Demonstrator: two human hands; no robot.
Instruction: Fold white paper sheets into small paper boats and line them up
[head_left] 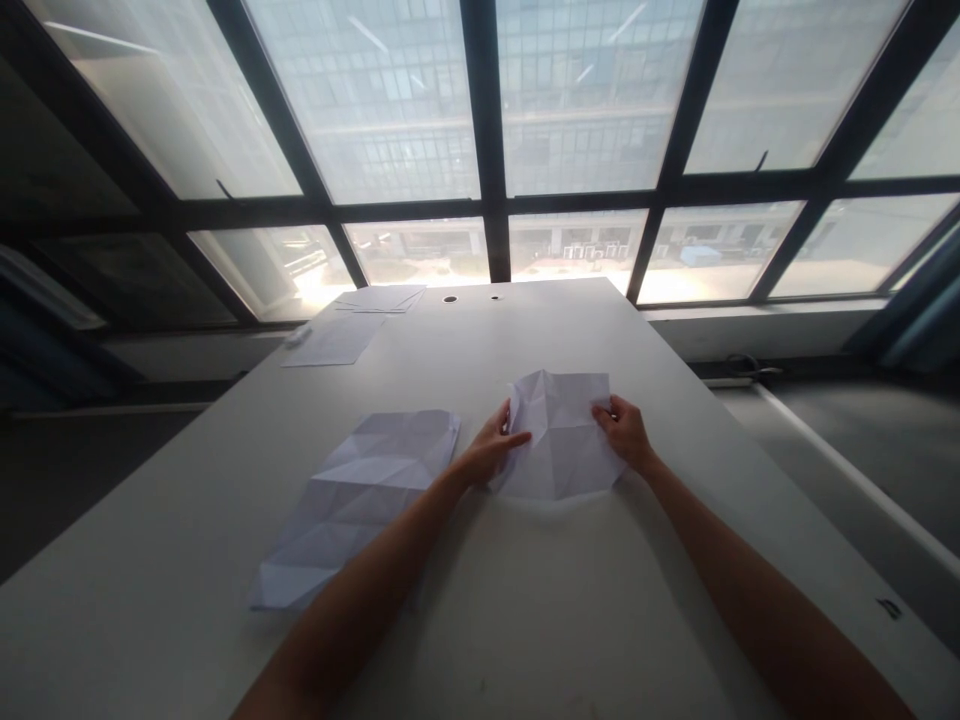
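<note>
Between my two hands is a creased white sheet of paper (559,440), tilted up off the table with fold lines crossing it. My left hand (491,445) grips its left edge, thumb on the near face and fingers behind. On the opposite side, my right hand (624,428) pinches the right edge near the upper corner. To the left lies a stack of creased white paper (367,480), partly covered by my left forearm. The fingertips behind the held sheet are hidden.
The white table (525,620) stretches toward a large framed window (491,130). At its far left lie flat white sheets (337,340) and a small whitish object (298,335) I cannot make out. Near the far edge is a round cable hole (450,299).
</note>
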